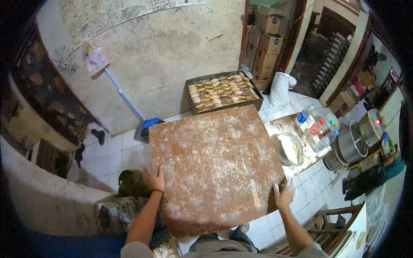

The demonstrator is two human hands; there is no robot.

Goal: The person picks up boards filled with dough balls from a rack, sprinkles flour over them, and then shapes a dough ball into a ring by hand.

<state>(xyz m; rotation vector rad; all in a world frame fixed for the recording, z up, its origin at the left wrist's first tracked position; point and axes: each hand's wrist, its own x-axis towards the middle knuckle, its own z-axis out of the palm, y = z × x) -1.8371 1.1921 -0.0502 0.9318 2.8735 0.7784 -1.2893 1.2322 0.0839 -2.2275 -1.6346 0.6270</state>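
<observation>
A large square brown board (213,159), dusted with pale flour, fills the middle of the view. My left hand (153,179) is beside its left edge, fingers apart and thumb at the edge. At the right edge, my right hand (284,195) has blurred, pale-dusted fingers; their grip is unclear. Just beyond, a metal bowl (291,152) with pale contents stands on a floury side surface (314,161) among plastic bottles (320,133).
A dark crate (189,99) of wrapped bread stands behind the board, near a white sack (279,88) and stacked cartons (269,43). A dustpan (142,133) and long handle lean left. Another person (391,170) is at the far right by metal pots (352,142). A wooden rack (333,223) stands lower right.
</observation>
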